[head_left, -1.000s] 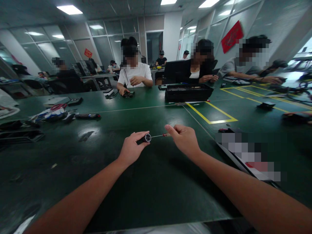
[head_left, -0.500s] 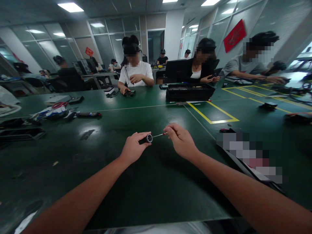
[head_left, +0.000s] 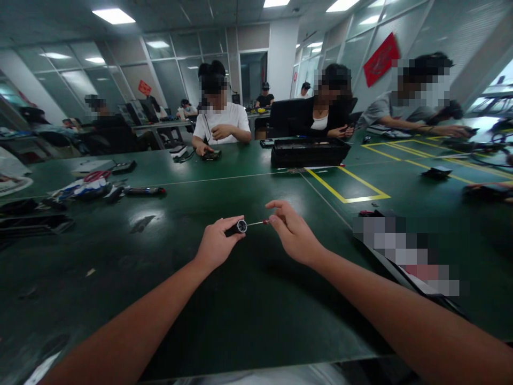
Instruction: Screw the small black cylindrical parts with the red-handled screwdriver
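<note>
Green table (head_left: 224, 331) is filling most of the view, sitting slightly further left in the picture than a moment ago as the camera is shifting. Across it, person in dark jacket (head_left: 305, 120) is keeping both hands low near the table edge. Long black bin (head_left: 310, 153) is resting beyond the hands, same spot on the table. Right hand (head_left: 294, 232) is opening up a bit: index finger is now lifting away, where before it was curling close to the thumb. Left hand (head_left: 214, 243) is barely changing, fingers grasping the black cylinder (head_left: 231, 230), light-rimmed open end (head_left: 241, 226) facing the camera. Screwdriver (head_left: 266, 221) is lying between the hands, thin shaft reaching the cylinder's rim, red handle touching the right thumb; can't tell if the other right fingers are clenching it, handle end being hidden.
</note>
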A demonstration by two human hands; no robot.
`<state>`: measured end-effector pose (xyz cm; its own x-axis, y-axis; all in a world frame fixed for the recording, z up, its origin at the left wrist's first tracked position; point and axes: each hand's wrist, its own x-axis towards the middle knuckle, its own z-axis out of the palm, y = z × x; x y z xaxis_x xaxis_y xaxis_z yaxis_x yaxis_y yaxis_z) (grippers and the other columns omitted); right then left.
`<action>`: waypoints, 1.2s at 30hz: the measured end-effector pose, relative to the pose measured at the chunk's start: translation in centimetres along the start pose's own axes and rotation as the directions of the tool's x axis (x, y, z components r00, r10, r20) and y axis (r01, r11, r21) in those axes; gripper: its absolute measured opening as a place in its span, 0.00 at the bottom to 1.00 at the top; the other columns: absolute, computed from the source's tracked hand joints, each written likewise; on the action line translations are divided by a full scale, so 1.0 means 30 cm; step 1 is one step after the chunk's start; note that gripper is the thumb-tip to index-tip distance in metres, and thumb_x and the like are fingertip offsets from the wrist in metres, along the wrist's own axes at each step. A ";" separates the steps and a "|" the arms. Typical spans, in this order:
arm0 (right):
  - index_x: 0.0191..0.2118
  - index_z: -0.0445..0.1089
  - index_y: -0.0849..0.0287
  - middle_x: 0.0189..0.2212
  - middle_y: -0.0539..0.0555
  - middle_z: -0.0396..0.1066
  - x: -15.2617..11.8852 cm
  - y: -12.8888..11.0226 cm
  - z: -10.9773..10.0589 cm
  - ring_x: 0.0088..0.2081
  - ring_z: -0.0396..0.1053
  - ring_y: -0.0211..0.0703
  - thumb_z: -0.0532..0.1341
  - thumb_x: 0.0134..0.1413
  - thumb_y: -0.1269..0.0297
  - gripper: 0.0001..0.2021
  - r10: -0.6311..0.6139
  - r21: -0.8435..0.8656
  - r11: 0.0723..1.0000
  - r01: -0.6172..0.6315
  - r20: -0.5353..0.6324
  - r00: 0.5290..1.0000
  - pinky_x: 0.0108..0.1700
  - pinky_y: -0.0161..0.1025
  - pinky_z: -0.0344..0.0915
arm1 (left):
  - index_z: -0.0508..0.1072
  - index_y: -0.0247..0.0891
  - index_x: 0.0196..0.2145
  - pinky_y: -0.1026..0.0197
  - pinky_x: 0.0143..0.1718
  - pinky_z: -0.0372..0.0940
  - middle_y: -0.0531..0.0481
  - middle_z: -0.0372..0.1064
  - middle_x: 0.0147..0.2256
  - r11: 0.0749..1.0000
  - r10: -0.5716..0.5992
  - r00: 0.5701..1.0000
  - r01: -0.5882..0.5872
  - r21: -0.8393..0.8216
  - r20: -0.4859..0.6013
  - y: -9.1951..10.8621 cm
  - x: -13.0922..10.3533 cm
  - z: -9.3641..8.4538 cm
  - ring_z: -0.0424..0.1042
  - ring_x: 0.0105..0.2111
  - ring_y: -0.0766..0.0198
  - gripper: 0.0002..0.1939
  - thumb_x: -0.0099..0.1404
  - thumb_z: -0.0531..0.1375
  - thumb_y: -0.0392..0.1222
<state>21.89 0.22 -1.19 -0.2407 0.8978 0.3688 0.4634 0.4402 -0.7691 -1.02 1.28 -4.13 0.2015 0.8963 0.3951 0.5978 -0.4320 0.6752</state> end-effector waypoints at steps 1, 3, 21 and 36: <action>0.57 0.63 0.54 0.36 0.52 0.74 -0.001 -0.001 -0.001 0.35 0.70 0.44 0.51 0.68 0.60 0.16 -0.017 0.018 1.000 0.017 0.022 1.000 0.36 0.41 0.63 | 0.76 0.44 0.54 0.48 0.60 0.64 0.49 0.75 0.52 1.000 -0.003 1.000 0.003 0.000 -0.006 -0.003 0.000 -0.002 0.73 0.53 0.55 0.24 0.60 0.68 0.33; 0.56 0.64 0.53 0.35 0.52 0.73 -0.001 -0.002 -0.004 0.35 0.69 0.44 0.50 0.69 0.57 0.16 -0.018 0.026 1.000 0.016 0.056 0.998 0.36 0.41 0.63 | 0.76 0.44 0.54 0.49 0.60 0.64 0.49 0.75 0.52 1.000 -0.009 1.000 0.009 0.004 -0.011 -0.009 0.001 -0.004 0.73 0.53 0.56 0.24 0.60 0.68 0.33; 0.31 0.69 0.56 0.22 0.45 0.62 0.057 0.084 0.050 0.23 0.60 0.36 0.64 0.55 0.53 0.12 0.557 0.820 0.462 -0.338 0.028 0.830 0.35 0.41 0.67 | 0.75 0.44 0.55 0.44 0.60 0.64 0.47 0.75 0.53 0.984 0.101 0.995 -0.102 0.144 0.017 0.014 0.019 -0.017 0.72 0.54 0.56 0.23 0.62 0.66 0.33; 0.41 0.70 0.55 0.31 0.50 0.72 0.029 0.064 0.060 0.33 0.70 0.41 0.58 0.64 0.52 0.11 0.143 0.540 0.840 -0.050 -0.132 0.981 0.39 0.42 0.67 | 0.75 0.44 0.55 0.48 0.56 0.65 0.48 0.75 0.52 0.979 0.082 0.993 -0.096 0.178 0.081 0.015 0.011 -0.008 0.72 0.52 0.57 0.23 0.63 0.64 0.31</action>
<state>21.04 1.81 -3.29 -0.0574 0.9456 0.3203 -0.0590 0.3171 -0.9466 -0.86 1.36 -3.54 0.3122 0.8628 0.3977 0.7045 -0.4911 0.5124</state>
